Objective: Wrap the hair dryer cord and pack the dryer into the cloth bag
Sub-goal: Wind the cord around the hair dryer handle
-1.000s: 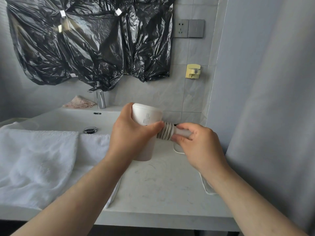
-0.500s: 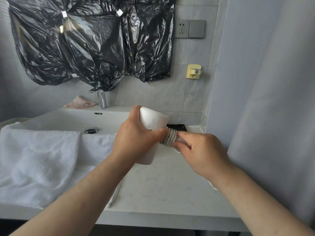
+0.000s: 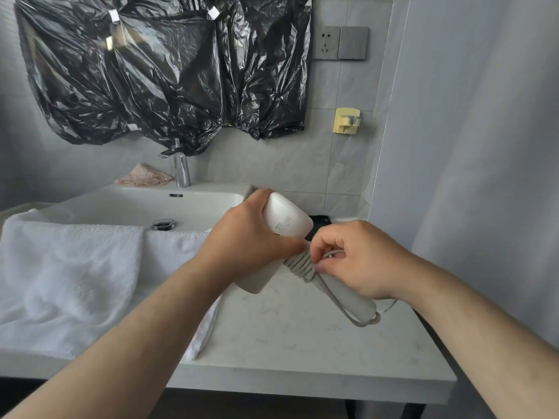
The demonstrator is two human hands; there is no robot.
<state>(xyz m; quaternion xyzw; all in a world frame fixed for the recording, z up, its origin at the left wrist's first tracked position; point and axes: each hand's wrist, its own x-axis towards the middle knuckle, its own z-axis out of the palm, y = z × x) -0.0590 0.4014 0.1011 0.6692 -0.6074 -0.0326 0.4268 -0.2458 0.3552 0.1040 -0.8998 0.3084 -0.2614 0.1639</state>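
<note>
Over the counter (image 3: 302, 343), my left hand (image 3: 245, 240) grips the hair dryer (image 3: 284, 225) by its smooth, hard barrel. My right hand (image 3: 360, 261) pinches the cord (image 3: 299, 266) at the handle coils (springy, I'd judge, so keep them pinned).

Left hand (image 3: 251, 240): bare, middle of the frame, back of the hand toward the camera.
Right hand (image 3: 363, 261): bare, just right of centre, knuckles creased, back of hand showing.
Left forearm (image 3: 136, 328): bare skin, wrist to the lower left corner, wider toward the edge.
Right forearm (image 3: 484, 322): bare skin, wrist to the lower right edge.
Cover: both arms uncovered as far as the frame runs.
</note>
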